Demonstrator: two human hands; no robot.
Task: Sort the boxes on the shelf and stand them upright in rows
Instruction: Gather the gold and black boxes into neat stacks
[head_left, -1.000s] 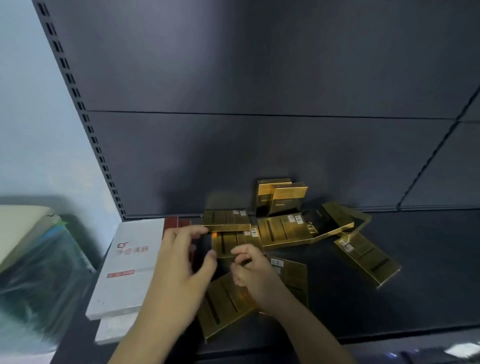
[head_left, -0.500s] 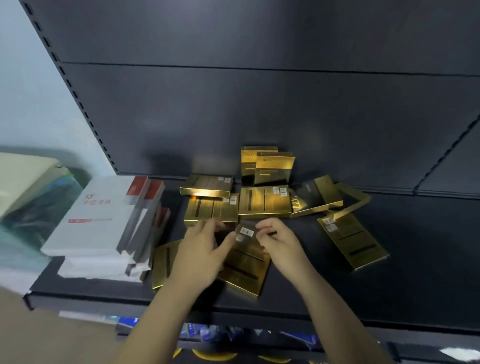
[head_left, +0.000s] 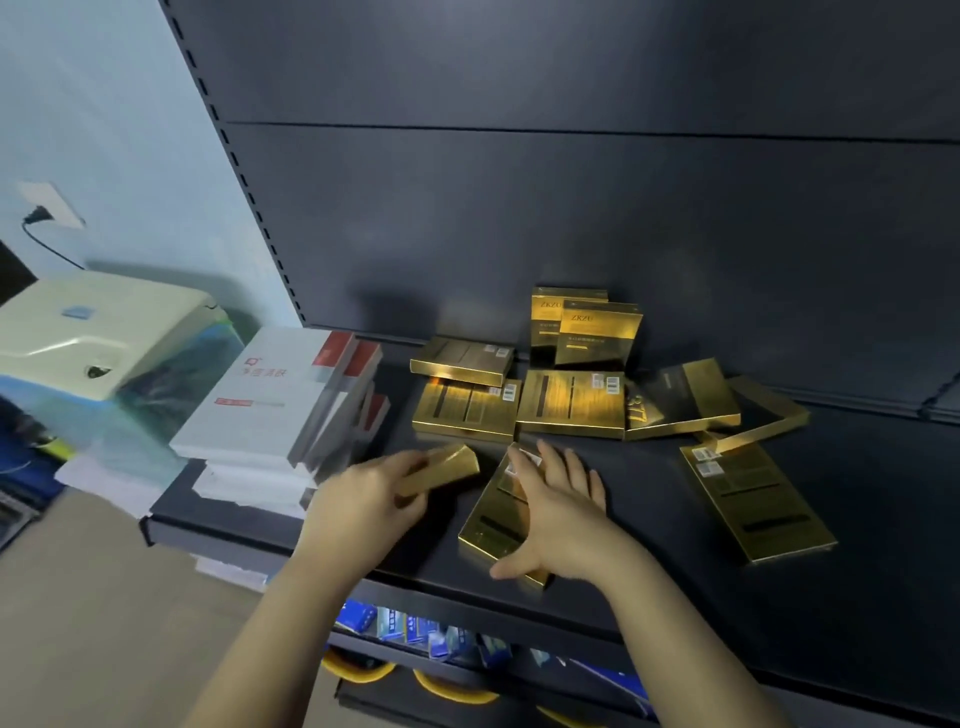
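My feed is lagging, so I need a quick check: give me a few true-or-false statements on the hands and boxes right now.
1. Two upright boxes stand at the back wall. True.
2. The left hand is empty. False: it grips a tilted box, gold like the rest.
3. The right hand lies on a flat box near the shelf's front edge. True.
4. The white boxes are stacked to the right of the gold ones. False: they are stacked at the left end of the shelf.
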